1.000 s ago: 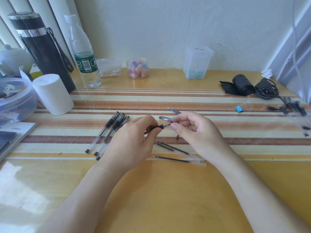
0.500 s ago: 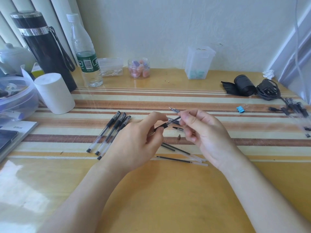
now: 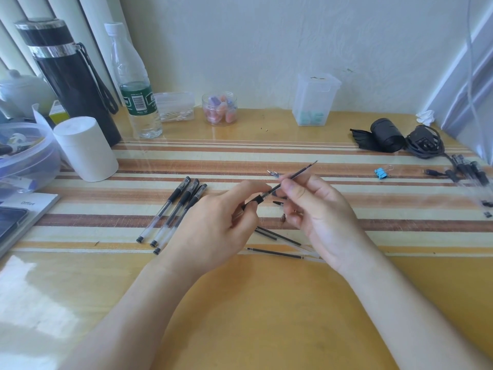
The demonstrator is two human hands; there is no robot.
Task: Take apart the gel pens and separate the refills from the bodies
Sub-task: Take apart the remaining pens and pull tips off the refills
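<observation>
Counter (image 3: 266, 303): I count three whole gel pens (image 3: 173, 212) left of the left hand (image 3: 213, 225), three loose refills (image 3: 277, 236) partly behind the right hand (image 3: 320, 214), and one binder clip (image 3: 381, 172). Mid-counter, left hand grips the pen body (image 3: 253, 202); right hand pinches its protruding refill (image 3: 298, 173).

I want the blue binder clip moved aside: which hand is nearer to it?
Right. The right hand sits left of the blue binder clip, toward the camera; the left hand lies farther left.

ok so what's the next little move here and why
Probably draw the thin black refill fully out of the clear pen body, up and rightward: its lower end sits inside the barrel, while other bare refills lie freed on the striped mat.
</observation>
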